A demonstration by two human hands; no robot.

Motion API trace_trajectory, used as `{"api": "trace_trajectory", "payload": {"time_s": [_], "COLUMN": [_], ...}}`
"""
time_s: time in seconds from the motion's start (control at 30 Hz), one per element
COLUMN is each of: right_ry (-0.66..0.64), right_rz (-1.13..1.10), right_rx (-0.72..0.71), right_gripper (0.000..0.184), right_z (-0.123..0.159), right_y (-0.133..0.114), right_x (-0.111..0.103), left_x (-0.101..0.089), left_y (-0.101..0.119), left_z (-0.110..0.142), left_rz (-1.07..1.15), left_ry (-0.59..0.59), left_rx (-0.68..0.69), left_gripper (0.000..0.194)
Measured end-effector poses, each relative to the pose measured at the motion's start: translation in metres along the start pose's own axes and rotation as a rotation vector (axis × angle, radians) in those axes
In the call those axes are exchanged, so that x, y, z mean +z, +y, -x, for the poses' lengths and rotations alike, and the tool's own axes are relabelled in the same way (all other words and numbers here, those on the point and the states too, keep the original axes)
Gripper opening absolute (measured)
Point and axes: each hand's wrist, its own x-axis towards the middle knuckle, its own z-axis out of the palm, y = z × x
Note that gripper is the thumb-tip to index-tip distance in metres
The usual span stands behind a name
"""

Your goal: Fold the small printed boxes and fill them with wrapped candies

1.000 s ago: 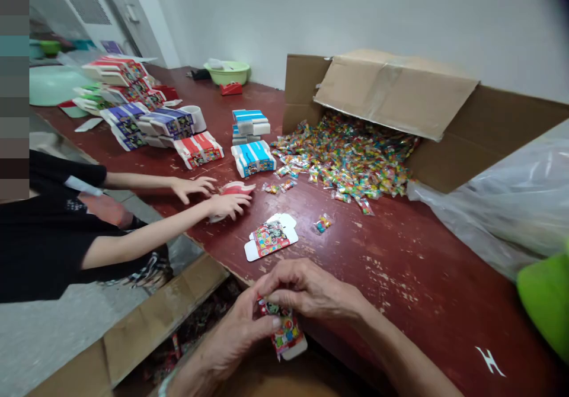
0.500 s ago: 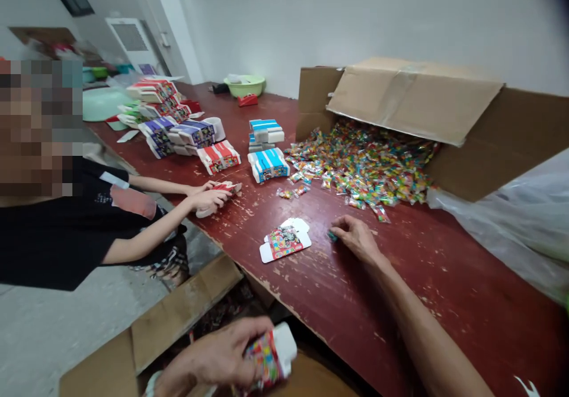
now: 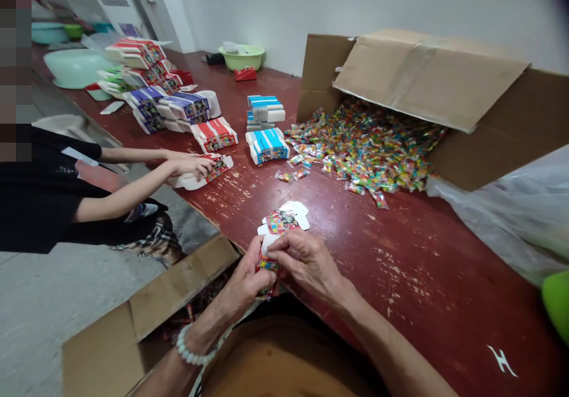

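My left hand [image 3: 243, 283] and my right hand [image 3: 306, 261] meet at the near edge of the red table [image 3: 400, 266], both closed on a small colourful paper box [image 3: 267, 259] with a white flap at its top. Whether anything else sits in my right fingers is hidden. Just beyond my hands a flat, unfolded box blank [image 3: 284, 219] lies on the table. Farther off, a heap of small wrapped candies [image 3: 364, 154] spills out of a tipped cardboard carton [image 3: 427, 83].
A person in black at the left holds a box [image 3: 208, 169] with both hands. Stacks of folded boxes [image 3: 178, 106] stand along the far left, with a green basin [image 3: 242, 56] behind. A clear plastic bag [image 3: 511, 207] lies at the right; an open carton [image 3: 146, 314] sits below the table edge.
My right hand has come back from the loose candy near the flat blank and joined my left hand on the small box, which rose to the table edge. The loose candy is gone.
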Motion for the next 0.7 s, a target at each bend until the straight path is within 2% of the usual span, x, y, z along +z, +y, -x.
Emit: {"api": "trace_trajectory", "payload": {"time_s": [0.07, 0.17, 0.23, 0.3, 0.33, 0.4, 0.47, 0.53, 0.6, 0.67, 0.7], "right_ry": [0.050, 0.113, 0.028, -0.065, -0.089, -0.059, 0.019, 0.072, 0.050, 0.009, -0.001], "right_rz": [-0.066, -0.426, -0.641, -0.661, -0.614, -0.462, -0.285, -0.082, 0.077, 0.149, 0.141], "right_rx": [0.013, 0.244, 0.394, 0.455, 0.453, 0.359, 0.166, -0.052, -0.202, -0.232, -0.186], "right_gripper": [0.012, 0.020, 0.034, 0.045, 0.043, 0.028, 0.016, 0.015, 0.016, 0.019, 0.019], "right_z": [0.000, 0.003, 0.005, 0.006, 0.006, 0.006, 0.005, 0.004, 0.004, 0.005, 0.005], "right_y": [-0.001, 0.002, 0.006, 0.011, 0.014, 0.018, 0.022, 0.023, 0.021, 0.018, 0.017], "right_x": [-0.001, 0.003, 0.008, 0.013, 0.015, 0.016, 0.015, 0.013, 0.011, 0.010, 0.010], "left_x": [0.001, 0.001, 0.002, 0.004, 0.005, 0.006, 0.006, 0.005, 0.004, 0.005, 0.005], "left_y": [0.002, 0.002, -0.001, -0.005, -0.007, -0.007, -0.006, -0.002, 0.001, 0.003, 0.003], "left_z": [-0.001, -0.003, -0.004, -0.004, -0.005, -0.005, -0.006, -0.008, -0.010, -0.012, -0.013], "left_rz": [0.086, 0.184, 0.199, 0.190, 0.182, 0.187, 0.232, 0.305, 0.372, 0.397, 0.391], "left_ry": [0.039, 0.090, 0.100, 0.113, 0.127, 0.150, 0.148, 0.129, 0.147, 0.183, 0.203], "left_rx": [-0.025, -0.124, -0.147, -0.113, -0.089, -0.050, -0.033, -0.043, -0.076, -0.106, -0.109], "left_gripper": [0.042, 0.045, 0.045, 0.041, 0.040, 0.038, 0.038, 0.039, 0.037, 0.035, 0.033]}}
